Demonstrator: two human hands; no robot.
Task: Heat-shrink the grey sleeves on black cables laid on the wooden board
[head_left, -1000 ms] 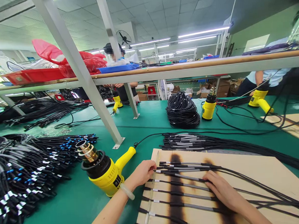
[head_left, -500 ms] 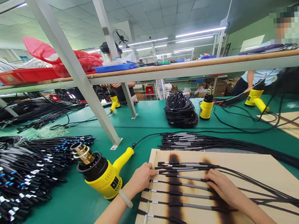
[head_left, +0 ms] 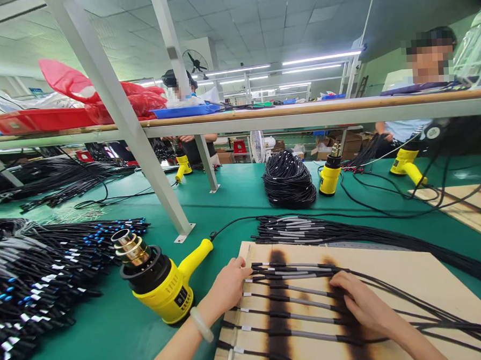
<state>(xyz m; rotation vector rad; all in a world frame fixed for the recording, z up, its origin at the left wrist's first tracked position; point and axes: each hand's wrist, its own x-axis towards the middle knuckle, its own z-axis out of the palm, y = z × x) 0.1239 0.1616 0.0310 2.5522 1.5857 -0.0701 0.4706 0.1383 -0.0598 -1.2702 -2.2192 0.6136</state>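
A scorched wooden board [head_left: 410,278] lies before me with several black cables [head_left: 295,306] laid across it in rows. My left hand [head_left: 229,286] rests at the board's left edge, fingers curled on the cable ends. My right hand [head_left: 362,302] lies flat on the cables near the right scorch mark, fingers stretched out. A yellow heat gun [head_left: 159,283] stands on the green table just left of my left hand, nozzle tilted up.
A heap of black cables with blue and white tags [head_left: 35,271] fills the left. A loose bundle [head_left: 307,230] lies beyond the board, a coil [head_left: 289,180] and more heat guns [head_left: 329,172] farther back. A slanted shelf post [head_left: 151,168] stands ahead. People work opposite.
The view has shifted slightly; both hands have stayed on the cables, my left hand edging a little along their ends.
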